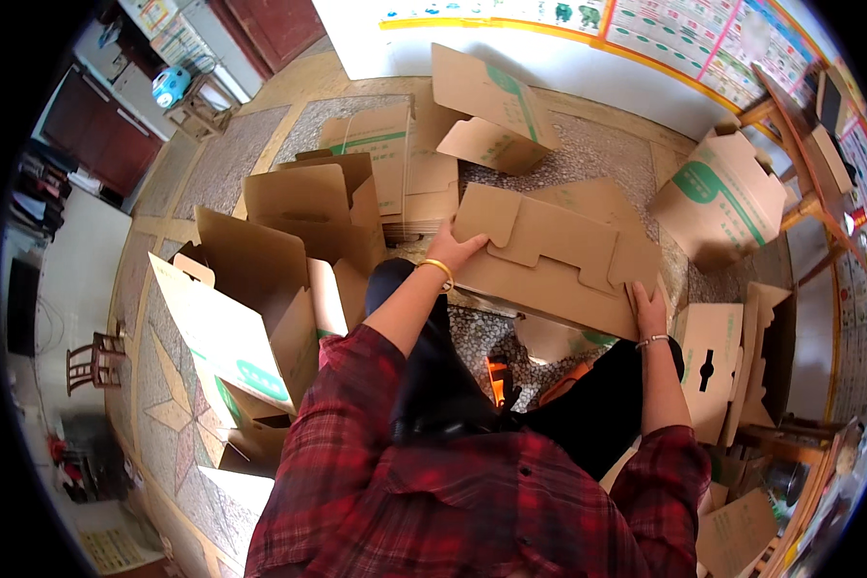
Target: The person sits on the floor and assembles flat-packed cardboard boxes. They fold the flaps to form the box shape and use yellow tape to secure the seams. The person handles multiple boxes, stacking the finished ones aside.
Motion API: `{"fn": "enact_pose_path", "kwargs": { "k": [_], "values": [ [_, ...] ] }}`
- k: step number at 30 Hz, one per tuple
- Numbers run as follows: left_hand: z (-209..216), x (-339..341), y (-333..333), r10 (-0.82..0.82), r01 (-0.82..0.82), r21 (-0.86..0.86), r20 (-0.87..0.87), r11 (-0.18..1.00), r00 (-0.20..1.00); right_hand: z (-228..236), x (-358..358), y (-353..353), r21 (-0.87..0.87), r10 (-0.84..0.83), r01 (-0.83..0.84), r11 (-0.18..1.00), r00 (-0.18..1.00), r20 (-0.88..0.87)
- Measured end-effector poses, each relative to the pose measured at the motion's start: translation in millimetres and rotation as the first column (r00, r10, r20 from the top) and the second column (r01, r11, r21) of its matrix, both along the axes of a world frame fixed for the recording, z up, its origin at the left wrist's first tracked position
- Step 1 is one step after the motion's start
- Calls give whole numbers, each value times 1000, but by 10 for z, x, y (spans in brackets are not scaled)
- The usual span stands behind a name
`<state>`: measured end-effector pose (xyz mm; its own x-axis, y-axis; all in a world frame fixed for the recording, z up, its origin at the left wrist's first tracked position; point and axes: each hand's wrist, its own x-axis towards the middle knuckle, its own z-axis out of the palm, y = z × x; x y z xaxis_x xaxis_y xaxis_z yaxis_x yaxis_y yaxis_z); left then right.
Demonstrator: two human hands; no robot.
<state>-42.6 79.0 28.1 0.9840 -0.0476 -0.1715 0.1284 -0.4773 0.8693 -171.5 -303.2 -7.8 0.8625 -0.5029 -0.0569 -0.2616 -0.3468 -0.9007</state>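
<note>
A brown cardboard box (pixel 559 252) rests across the front of my knees, its interlocking flaps folded together on the side facing up. My left hand (pixel 456 252) grips its left end, with the fingers lying over the flap near the corner. At the opposite end, my right hand (pixel 648 314) is closed around the right edge, thumb on top. Behind the box, a flat cardboard piece (pixel 592 200) with faint green print is partly covered by it. Under its near edge, another cardboard piece (pixel 554 337) with green print shows on the floor between my legs.
Open boxes (pixel 250 332) stand in a row to my left. Tied flat cartons (pixel 395 164) are stacked ahead, beside another open box (pixel 491 116). On the right are a closed box (pixel 722 200), a wooden chair (pixel 800 159) and more cartons (pixel 711 371). Orange-handled items (pixel 498 380) lie between my legs.
</note>
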Motion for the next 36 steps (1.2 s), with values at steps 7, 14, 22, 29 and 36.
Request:
{"fn": "enact_pose_path", "kwargs": {
  "k": [7,14,22,29,36],
  "values": [
    [-292,-63,316,-27,44,-292,62,955,998,-136,45,0,71,-10,5,997,997,73],
    [-21,-309,251,-198,190,-148,-41,970,979,-143,1,-98,192,-16,18,981,1000,-13],
    [37,-245,217,-273,134,-384,-334,913,902,-130,-74,-202,496,-9,-16,868,999,47],
    [36,-241,292,-175,0,-320,-518,948,837,143,-314,78,540,63,-108,835,993,100],
    [-98,-209,361,-136,-67,-348,-527,935,839,491,-552,477,594,38,115,796,970,-239]
  ]
}}
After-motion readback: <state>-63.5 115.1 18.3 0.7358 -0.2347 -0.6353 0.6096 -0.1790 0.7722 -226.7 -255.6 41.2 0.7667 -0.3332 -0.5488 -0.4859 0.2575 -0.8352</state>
